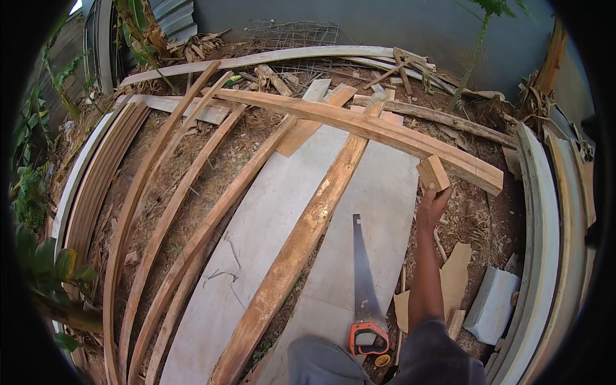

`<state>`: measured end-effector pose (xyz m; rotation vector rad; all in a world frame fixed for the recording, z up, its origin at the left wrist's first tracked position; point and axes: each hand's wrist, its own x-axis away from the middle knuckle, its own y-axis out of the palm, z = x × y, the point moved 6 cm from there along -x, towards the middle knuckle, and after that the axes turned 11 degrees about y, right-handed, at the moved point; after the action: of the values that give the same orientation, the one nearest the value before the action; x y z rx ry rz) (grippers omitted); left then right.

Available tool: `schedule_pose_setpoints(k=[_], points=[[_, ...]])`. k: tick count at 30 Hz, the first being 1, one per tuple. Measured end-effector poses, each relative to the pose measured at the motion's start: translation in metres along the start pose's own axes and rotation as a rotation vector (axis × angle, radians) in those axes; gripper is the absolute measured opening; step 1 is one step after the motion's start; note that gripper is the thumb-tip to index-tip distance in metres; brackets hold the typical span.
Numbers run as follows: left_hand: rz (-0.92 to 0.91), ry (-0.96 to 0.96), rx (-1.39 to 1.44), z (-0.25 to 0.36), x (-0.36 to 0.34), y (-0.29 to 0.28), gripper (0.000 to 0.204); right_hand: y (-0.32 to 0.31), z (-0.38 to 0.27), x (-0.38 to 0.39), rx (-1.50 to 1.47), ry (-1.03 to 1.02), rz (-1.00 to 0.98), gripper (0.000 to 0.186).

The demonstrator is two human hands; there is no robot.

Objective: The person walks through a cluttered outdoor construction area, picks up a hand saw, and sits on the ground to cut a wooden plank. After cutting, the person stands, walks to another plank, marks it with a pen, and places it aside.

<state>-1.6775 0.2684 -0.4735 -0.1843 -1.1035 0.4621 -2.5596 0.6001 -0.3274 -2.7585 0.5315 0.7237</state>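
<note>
My right hand (434,204) grips a short wooden block (434,173) just below a long timber beam (385,131) that lies crosswise near the top of two pale boards (390,186). A hand saw (362,289) with an orange and black handle lies on the right board by my forearm, blade pointing away from me. A small yellow and black round object, possibly a tape measure (384,359), sits beside its handle. A lengthwise plank (292,256) runs between the boards. My left hand is out of view.
Several long timbers (154,244) lie on soil to the left. Stacked planks (539,256) line the right, near a white block (491,301). Wire mesh (289,38), offcuts and plants edge a grey wall (398,22). My knee (317,359) is at the bottom.
</note>
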Motion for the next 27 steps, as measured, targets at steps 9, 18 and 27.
schedule_pose_setpoints(k=[9,18,27], points=[[-0.046,0.016,0.083,-0.020,-0.031,0.029,0.058,-0.009,-0.071,0.001,0.842,-0.457,-0.418,0.076],[-0.132,0.000,-0.056,0.001,-0.079,0.058,0.089,-0.015,0.047,-0.034,1.266,0.001,-1.041,0.089],[-0.107,0.127,-0.177,0.007,-0.122,0.032,0.102,-0.061,-0.140,0.392,-0.785,1.710,-1.701,0.073]])
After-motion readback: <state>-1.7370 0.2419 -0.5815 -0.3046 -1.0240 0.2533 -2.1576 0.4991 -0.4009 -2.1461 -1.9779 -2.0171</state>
